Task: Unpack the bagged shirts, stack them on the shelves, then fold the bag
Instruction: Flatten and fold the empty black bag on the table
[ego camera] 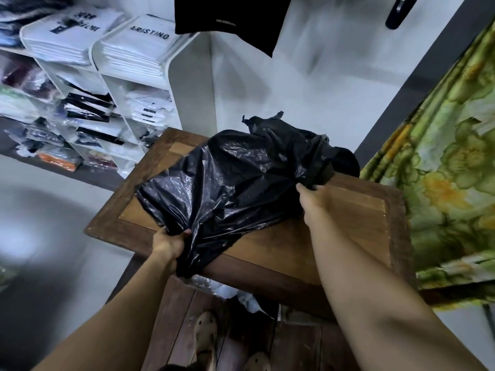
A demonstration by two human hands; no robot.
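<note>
A crumpled black plastic bag (235,180) lies spread over the wooden table (356,231). My left hand (168,245) grips the bag's bunched near corner at the table's front left edge. My right hand (313,199) pinches the bag's right side near the table's far right part. A fold of the bag hangs down over the table's front edge. White shelves (187,84) at the back left hold stacks of bagged shirts (136,46), white ones on top and mixed dark and white ones in the compartments below.
A black garment (230,17) hangs above the shelf's end. A green flowered curtain (442,170) hangs at the right. Clear plastic wrapping (225,287) lies under the table. My sandalled feet (206,333) stand on wooden floor boards.
</note>
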